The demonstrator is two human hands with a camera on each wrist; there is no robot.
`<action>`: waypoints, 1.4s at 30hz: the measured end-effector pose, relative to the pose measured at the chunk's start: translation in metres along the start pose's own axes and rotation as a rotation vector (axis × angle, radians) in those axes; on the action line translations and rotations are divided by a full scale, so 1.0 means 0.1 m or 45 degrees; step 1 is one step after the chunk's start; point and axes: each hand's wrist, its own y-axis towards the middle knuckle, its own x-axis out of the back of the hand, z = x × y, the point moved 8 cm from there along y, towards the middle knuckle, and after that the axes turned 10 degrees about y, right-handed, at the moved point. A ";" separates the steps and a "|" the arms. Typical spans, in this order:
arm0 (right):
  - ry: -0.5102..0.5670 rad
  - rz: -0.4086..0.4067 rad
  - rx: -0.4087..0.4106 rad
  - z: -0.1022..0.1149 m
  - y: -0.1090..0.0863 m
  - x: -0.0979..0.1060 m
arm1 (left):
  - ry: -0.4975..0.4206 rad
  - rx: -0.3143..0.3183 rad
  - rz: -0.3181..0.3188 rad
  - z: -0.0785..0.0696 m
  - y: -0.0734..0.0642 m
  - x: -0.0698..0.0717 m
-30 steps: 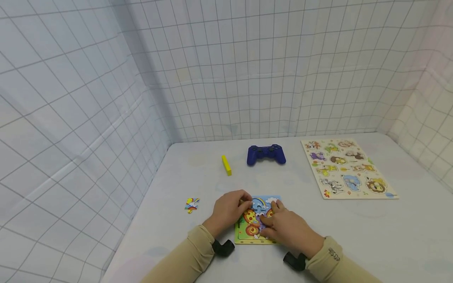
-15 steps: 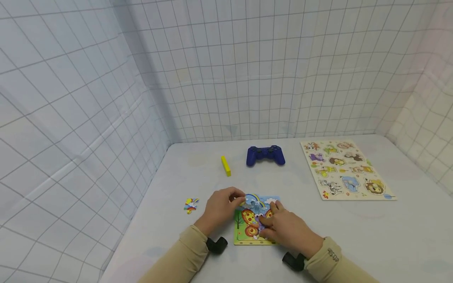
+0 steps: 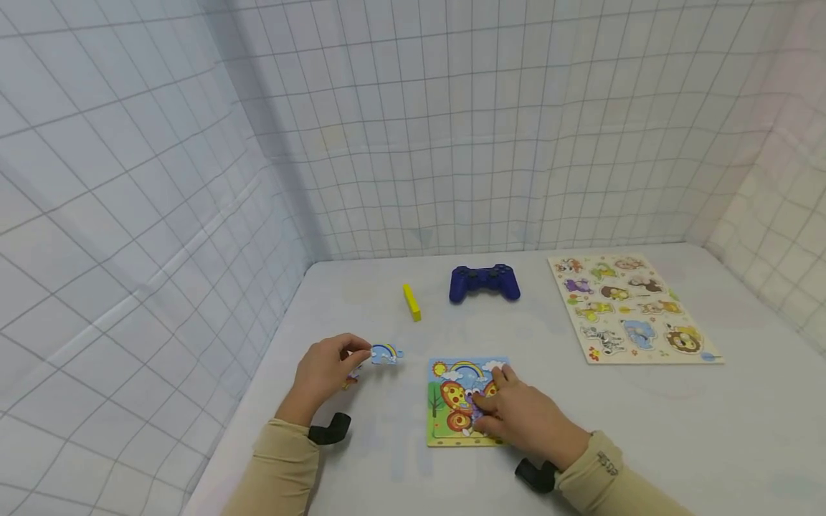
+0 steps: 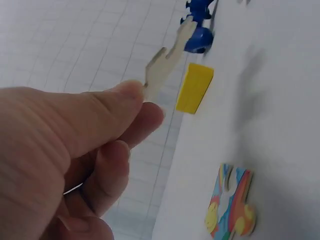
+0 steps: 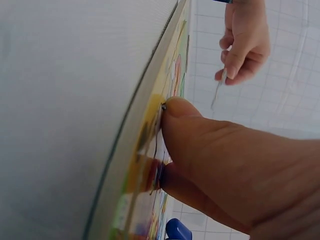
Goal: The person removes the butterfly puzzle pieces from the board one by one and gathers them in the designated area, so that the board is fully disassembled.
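Note:
My left hand [image 3: 325,369] pinches a jigsaw piece [image 3: 385,355] printed with a rainbow, between thumb and fingertips. In the left wrist view this piece [image 4: 165,65] shows its bare pale back, raised above the table. A second colourful piece [image 4: 232,205] lies on the table below; in the head view the left hand partly covers it. My right hand [image 3: 523,410] rests on the butterfly puzzle board [image 3: 434,426]. Seen from the right wrist, the thumb [image 5: 182,117] and a finger press on the board's face. That hand hides the board's lower right part.
Beyond the board lie a yellow block [image 3: 411,302] and a dark blue game controller [image 3: 484,282]. A large animal puzzle board [image 3: 613,351] lies at the right. White gridded cloth [image 3: 439,143] rises behind the table and along both sides.
My left hand has lifted the rainbow piece from over the butterfly board and carried it left, above the loose piece. Underneath, the board shows a printed sun and rainbow. The right hand stays put.

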 end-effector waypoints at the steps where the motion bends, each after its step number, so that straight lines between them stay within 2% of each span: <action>1: -0.003 0.000 0.001 0.00 0.00 0.00 | 0.008 0.002 0.016 0.05 0.00 0.02; 5: -0.023 -0.002 0.015 -0.01 0.00 0.02 | 0.083 -0.016 0.079 0.12 0.03 0.03; 9: -0.016 0.000 0.008 -0.01 -0.01 0.02 | 0.137 -0.025 0.158 0.09 0.05 -0.04; 13: -0.002 0.003 -0.011 -0.02 -0.01 0.02 | 0.166 -0.018 0.204 0.09 0.06 -0.11; 20: -0.009 0.009 -0.005 -0.02 -0.01 0.00 | 0.240 -0.010 0.198 0.12 0.04 -0.16; 29: 0.007 0.017 -0.024 -0.02 -0.01 0.01 | 0.278 -0.011 0.175 0.14 0.04 -0.19; 35: 0.014 0.024 -0.030 -0.01 -0.01 0.00 | 0.290 -0.015 0.191 0.12 0.02 -0.18; 38: 0.014 0.028 -0.032 -0.02 -0.01 -0.01 | 0.305 -0.013 0.145 0.09 0.01 -0.15; 40: 0.015 0.030 -0.034 -0.02 -0.01 -0.02 | 0.280 -0.028 0.050 0.01 0.02 -0.12; 42: 0.022 0.030 -0.041 -0.02 -0.01 -0.02 | 0.204 -0.080 -0.062 -0.13 0.02 -0.14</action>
